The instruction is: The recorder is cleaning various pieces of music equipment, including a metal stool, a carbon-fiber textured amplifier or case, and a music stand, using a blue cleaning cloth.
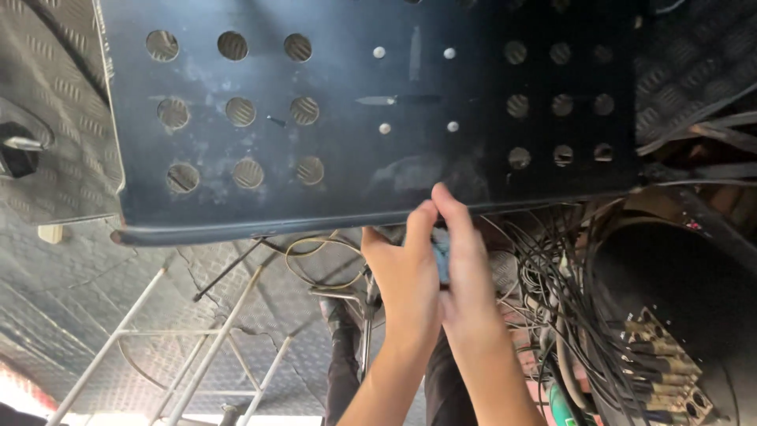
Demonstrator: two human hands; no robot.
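Observation:
Both my hands reach up together to the lower edge of a black metal panel [315,189] pierced with round holes and studded with small silver screws. My left hand [404,276] and my right hand [471,276] are pressed side by side. A small light blue thing [441,254] is pinched between them, mostly hidden, and I cannot tell what it is. The fingertips of both hands touch the panel's rim. A thin tool-like sliver [378,100] lies on the panel's face above the hands.
A dense tangle of black cables [552,260] hangs right of my hands. A dark round housing with rows of brass-coloured connectors [662,363] sits at the lower right. A white metal frame [213,347] stands on the diamond-plate floor [63,284]. A black knob [16,154] is at the far left.

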